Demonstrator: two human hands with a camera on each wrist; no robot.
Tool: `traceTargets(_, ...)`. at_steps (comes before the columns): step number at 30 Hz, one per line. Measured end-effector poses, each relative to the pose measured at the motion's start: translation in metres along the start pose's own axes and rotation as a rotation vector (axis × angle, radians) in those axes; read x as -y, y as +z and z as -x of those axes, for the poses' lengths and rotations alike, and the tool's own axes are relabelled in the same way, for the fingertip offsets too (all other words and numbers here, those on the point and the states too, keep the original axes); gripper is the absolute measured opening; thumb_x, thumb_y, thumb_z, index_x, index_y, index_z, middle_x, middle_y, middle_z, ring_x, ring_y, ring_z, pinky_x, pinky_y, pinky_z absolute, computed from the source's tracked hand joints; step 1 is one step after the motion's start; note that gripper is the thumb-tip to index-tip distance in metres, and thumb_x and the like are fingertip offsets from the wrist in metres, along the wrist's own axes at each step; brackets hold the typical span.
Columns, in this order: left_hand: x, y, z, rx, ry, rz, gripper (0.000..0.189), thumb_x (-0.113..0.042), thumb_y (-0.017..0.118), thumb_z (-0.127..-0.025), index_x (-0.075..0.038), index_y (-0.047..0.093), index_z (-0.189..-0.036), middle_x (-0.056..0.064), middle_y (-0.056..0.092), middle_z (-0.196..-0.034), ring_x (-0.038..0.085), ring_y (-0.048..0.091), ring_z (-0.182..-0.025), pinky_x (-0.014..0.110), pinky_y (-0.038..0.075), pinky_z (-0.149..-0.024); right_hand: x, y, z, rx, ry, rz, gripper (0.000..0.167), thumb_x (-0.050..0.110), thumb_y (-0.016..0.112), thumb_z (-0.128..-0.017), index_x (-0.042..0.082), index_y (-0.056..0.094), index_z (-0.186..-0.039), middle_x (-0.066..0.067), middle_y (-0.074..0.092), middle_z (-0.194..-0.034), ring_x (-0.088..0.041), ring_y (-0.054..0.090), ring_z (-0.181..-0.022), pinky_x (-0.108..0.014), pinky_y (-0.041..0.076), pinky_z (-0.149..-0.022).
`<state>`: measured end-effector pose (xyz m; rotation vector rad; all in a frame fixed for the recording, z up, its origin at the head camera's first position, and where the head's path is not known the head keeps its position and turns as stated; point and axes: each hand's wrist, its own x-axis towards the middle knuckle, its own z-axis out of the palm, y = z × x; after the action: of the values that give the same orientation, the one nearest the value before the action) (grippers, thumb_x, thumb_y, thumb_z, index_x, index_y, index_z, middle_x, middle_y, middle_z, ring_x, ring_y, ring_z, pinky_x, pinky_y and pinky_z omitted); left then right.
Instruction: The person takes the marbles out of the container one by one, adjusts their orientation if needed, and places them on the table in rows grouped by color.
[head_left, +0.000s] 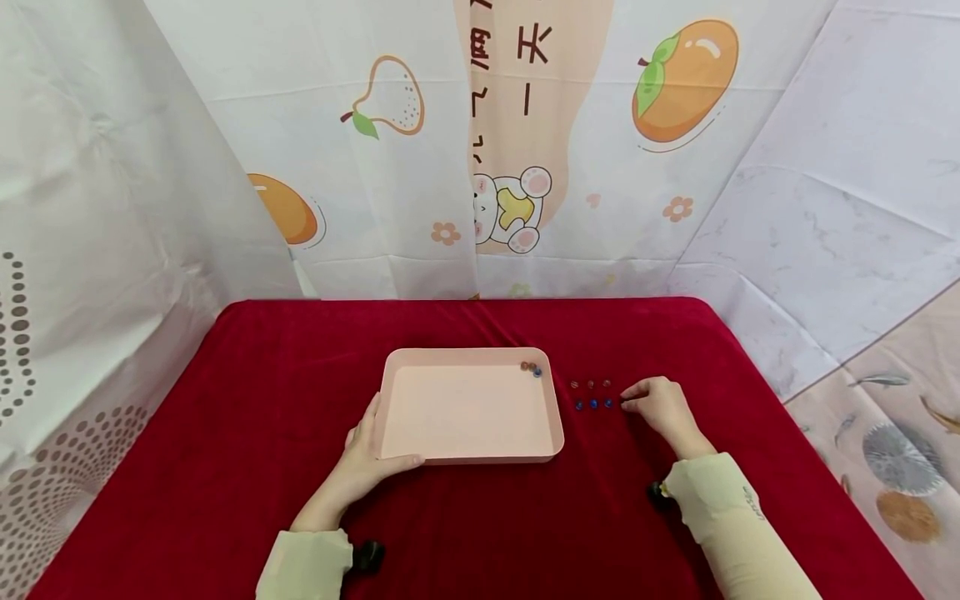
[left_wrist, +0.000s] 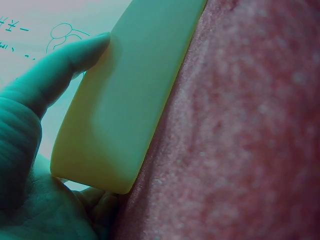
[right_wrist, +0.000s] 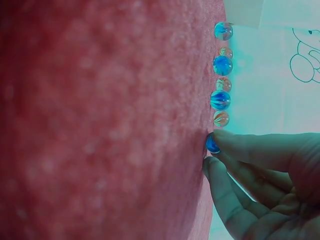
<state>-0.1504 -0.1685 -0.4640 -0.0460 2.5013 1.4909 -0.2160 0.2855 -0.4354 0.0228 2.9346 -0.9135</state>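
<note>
A shallow pale pink tray point(head_left: 468, 408) lies on the table, with its front left corner in the grip of my left hand point(head_left: 363, 457). The thumb point(left_wrist: 82, 55) reaches along the tray's front wall, while the other fingers run up its left side. To the right of the tray, my right hand point(head_left: 663, 410) pinches a blue glass marble point(right_wrist: 213, 144) between thumb and fingertips, low at the cloth. Beside those fingertips sit two short rows of marbles: blue ones point(head_left: 594, 403) in front, orange-brown ones point(head_left: 590, 384) behind.
In the tray's far right corner rest two orange-brown marbles point(head_left: 525, 366) and a blue marble point(head_left: 537, 372). Dark red cloth point(head_left: 480, 533) covers the table. Printed white curtains point(head_left: 337, 183) hang behind it and at both sides.
</note>
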Motion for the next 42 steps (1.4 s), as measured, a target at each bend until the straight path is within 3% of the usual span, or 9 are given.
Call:
traceTargets(14, 0.001, 0.001, -0.002, -0.017, 0.035, 0.001, 0.127, -0.037, 0.087, -0.072, -0.018, -0.001, -0.160, 0.018, 0.010, -0.165, 0.037, 0.009, -0.146, 0.067, 0.020, -0.113, 0.002, -0.002, 0.000, 0.000, -0.011, -0.004, 0.018, 0.009, 0.072, -0.087, -0.002, 0.076, -0.100, -0.021, 0.073, -0.103, -0.038, 0.064, -0.097, -0.044, 0.055, -0.077)
traceTargets(20, 0.000, 0.000, -0.001, -0.015, 0.030, -0.002, 0.127, -0.037, 0.087, -0.072, -0.018, -0.002, -0.160, 0.018, 0.010, -0.165, 0.037, 0.009, -0.145, 0.067, 0.020, -0.113, 0.009, -0.006, -0.002, -0.025, -0.021, -0.025, 0.021, 0.012, 0.071, -0.089, -0.002, 0.075, -0.104, -0.021, 0.073, -0.103, -0.032, 0.063, -0.090, -0.036, 0.052, -0.069)
traceTargets(29, 0.001, 0.000, 0.000, -0.014, 0.027, -0.009, 0.127, -0.037, 0.087, -0.072, -0.018, -0.002, -0.160, 0.019, 0.010, -0.164, 0.038, 0.009, -0.145, 0.067, 0.020, -0.113, 0.032, -0.007, -0.008, -0.069, -0.081, -0.046, 0.029, 0.021, 0.071, -0.091, -0.001, 0.073, -0.109, -0.019, 0.073, -0.106, -0.027, 0.066, -0.085, -0.030, 0.050, -0.066)
traceTargets(42, 0.002, 0.000, -0.001, -0.022, 0.033, -0.017, 0.127, -0.038, 0.087, -0.072, -0.018, -0.001, -0.160, 0.020, 0.013, -0.163, 0.038, 0.009, -0.146, 0.067, 0.020, -0.113, 0.070, 0.001, -0.018, -0.020, -0.146, -0.085, 0.029, 0.022, 0.070, -0.092, 0.001, 0.072, -0.112, -0.015, 0.074, -0.098, -0.020, 0.066, -0.076, -0.033, 0.053, -0.068)
